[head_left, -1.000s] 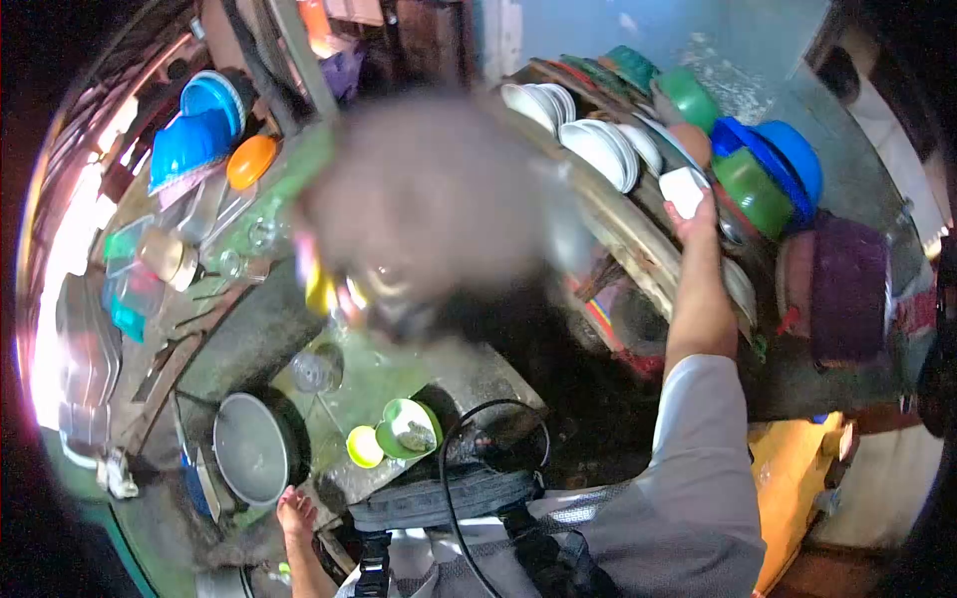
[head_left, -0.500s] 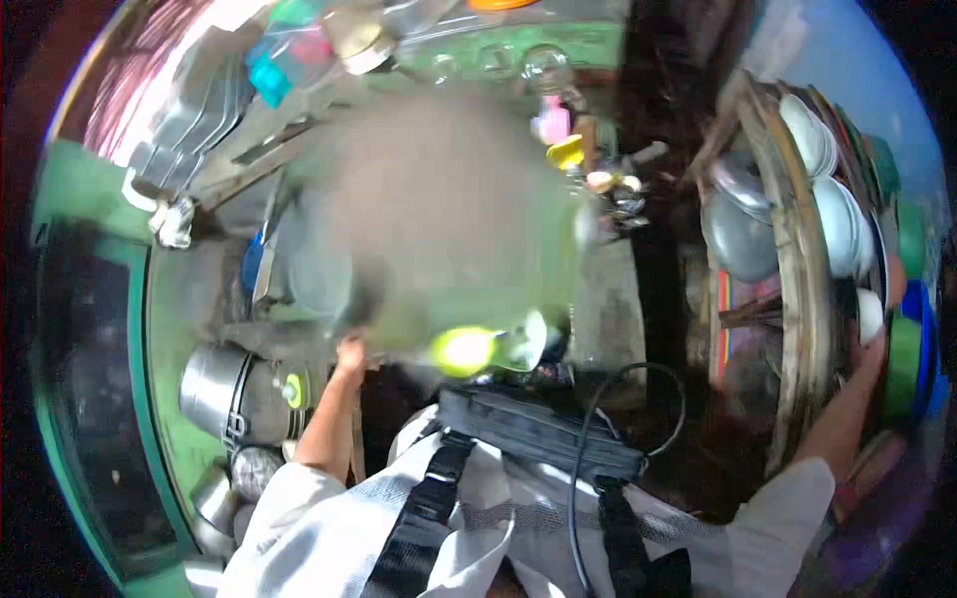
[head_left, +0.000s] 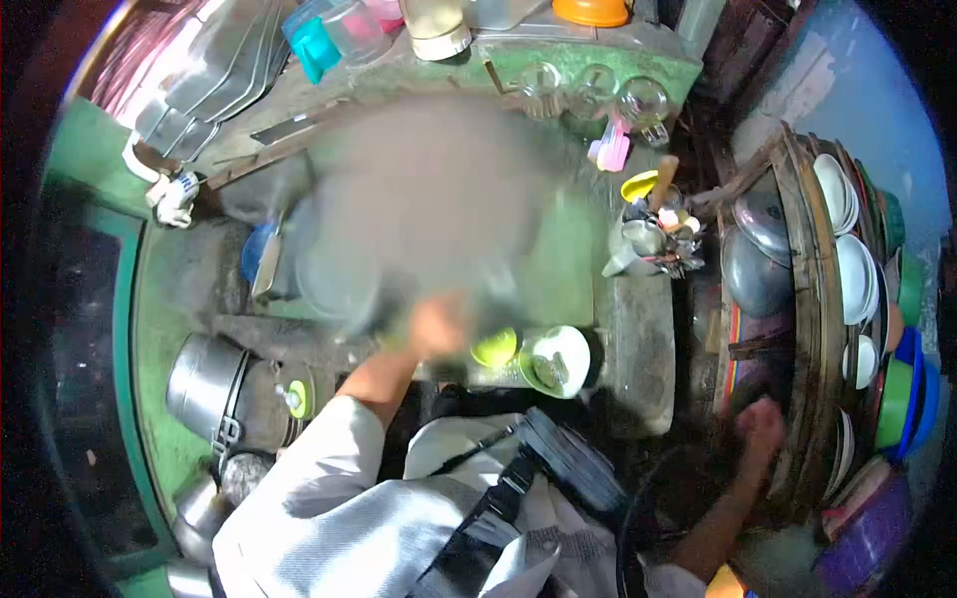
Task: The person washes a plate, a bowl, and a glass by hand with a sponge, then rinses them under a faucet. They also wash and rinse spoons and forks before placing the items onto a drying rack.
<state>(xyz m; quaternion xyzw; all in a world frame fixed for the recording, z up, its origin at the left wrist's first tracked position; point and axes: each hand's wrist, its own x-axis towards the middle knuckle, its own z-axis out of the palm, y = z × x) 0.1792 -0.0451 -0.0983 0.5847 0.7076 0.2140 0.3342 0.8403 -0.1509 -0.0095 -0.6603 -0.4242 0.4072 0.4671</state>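
Observation:
Smeared by motion, my left hand [head_left: 439, 324] is over the front of the green basin, just left of a yellow-green bowl [head_left: 494, 347]; its fingers and anything in them cannot be made out. Right of that bowl sits a white and green bowl [head_left: 570, 359] with a clear glass item in it. My right hand [head_left: 762, 427] is low beside the wooden rack [head_left: 809, 299], touching no dish that I can see; its fingers are too blurred to read. A small white bowl [head_left: 863, 361] sits in the rack.
A large blurred patch hides the basin's middle. Glass mugs [head_left: 596, 90] line the back ledge, with a utensil holder [head_left: 643, 237] at the basin's right. Metal pots [head_left: 204, 384] are at the left. White plates [head_left: 855, 279] and pan lids [head_left: 763, 224] fill the rack.
My right hand has left the small white bowl at the rack and moved left and down. My left hand has moved right, towards the yellow-green bowl. The view has shifted.

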